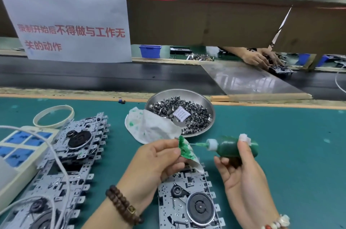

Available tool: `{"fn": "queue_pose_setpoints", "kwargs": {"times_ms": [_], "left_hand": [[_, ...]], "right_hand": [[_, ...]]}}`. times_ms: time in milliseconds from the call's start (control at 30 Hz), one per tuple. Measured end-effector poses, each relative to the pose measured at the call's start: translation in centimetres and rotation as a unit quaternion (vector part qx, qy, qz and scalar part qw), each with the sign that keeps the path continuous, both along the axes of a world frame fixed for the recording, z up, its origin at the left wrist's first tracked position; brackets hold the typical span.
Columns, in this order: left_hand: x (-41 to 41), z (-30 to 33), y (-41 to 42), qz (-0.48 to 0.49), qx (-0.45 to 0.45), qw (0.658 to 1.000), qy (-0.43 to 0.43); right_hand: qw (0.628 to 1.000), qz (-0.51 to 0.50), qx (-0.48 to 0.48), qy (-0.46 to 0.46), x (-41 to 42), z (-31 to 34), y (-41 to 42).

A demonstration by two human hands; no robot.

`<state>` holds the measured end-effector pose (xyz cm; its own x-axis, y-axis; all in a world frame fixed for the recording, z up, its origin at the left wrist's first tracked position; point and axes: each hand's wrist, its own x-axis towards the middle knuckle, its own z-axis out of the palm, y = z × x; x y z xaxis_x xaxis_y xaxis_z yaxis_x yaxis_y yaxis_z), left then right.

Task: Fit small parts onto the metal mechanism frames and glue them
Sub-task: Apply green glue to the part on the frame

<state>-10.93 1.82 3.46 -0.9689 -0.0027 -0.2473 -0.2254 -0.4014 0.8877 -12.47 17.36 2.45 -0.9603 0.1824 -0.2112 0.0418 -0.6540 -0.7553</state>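
Both hands hover above the table (280, 125), palms turned toward each other. The left hand (159, 161) pinches a green-stained cloth scrap (184, 149) between thumb and forefinger, a wooden bead bracelet (122, 205) on its wrist. The right hand (241, 170) curls around a green glue bottle (234, 146), held sideways with its needle tip (194, 144) pointing left and seemingly touching the scrap, though the contact is hard to make out. Directly beneath the hands lies a metal mechanism frame (189, 202) with a round black wheel. More frames (74, 153) are stacked at the left, crossed by a white cord (56, 155). Beyond the hands, a steel dish (206, 97) holds small dark parts (183, 114), with a stained white rag (149, 127) draped over its near-left rim. A white ring (54, 116) lies at the far left.
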Motion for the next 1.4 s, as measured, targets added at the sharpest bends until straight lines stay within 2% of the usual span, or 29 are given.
{"fn": "queue_pose_setpoints", "kwargs": {"times_ms": [333,433,500,633,767,867,1033,1167,1267,1400], "left_hand": [[0.2,0.2,0.4,-0.010,0.011,0.999,0.043],[0.3,0.1,0.5,-0.013,-0.037,0.996,0.074],[0.2,0.2,0.7,-0.002,-0.099,0.990,0.104],[-0.2,0.3,1.2,0.034,-0.232,0.958,0.164],[-1.4,0.5,0.5,0.106,-0.232,0.951,0.175],[-2.4,-0.2,-1.2,0.176,-0.231,0.945,0.150],[-2.4,-2.6,-1.4,0.137,-0.333,0.929,0.087],[-2.0,-3.1,-0.8,0.109,-0.438,0.886,0.100],[-1.9,-3.2,-0.3,0.097,-0.469,0.871,0.111],[-2.0,-3.3,0.0,0.079,-0.475,0.868,0.120]], "right_hand": [[0.999,0.006,0.035,0.016,0.0,-0.4,-0.1],[0.999,0.002,0.035,0.014,-0.1,-0.6,-0.1],[0.999,0.003,0.035,0.020,-0.1,-0.6,0.0],[0.999,0.007,0.035,0.026,0.1,-0.4,-0.1],[0.999,-0.051,0.005,0.009,0.0,-0.2,0.7],[0.996,-0.082,-0.021,-0.002,-0.1,-0.2,1.6],[0.989,-0.106,0.104,0.027,0.0,-0.8,1.6],[0.969,-0.149,0.185,0.064,-0.1,-0.7,1.9],[0.957,-0.148,0.238,0.080,0.0,-0.8,1.9],[0.931,-0.145,0.325,0.085,0.2,-1.2,1.8]]}}
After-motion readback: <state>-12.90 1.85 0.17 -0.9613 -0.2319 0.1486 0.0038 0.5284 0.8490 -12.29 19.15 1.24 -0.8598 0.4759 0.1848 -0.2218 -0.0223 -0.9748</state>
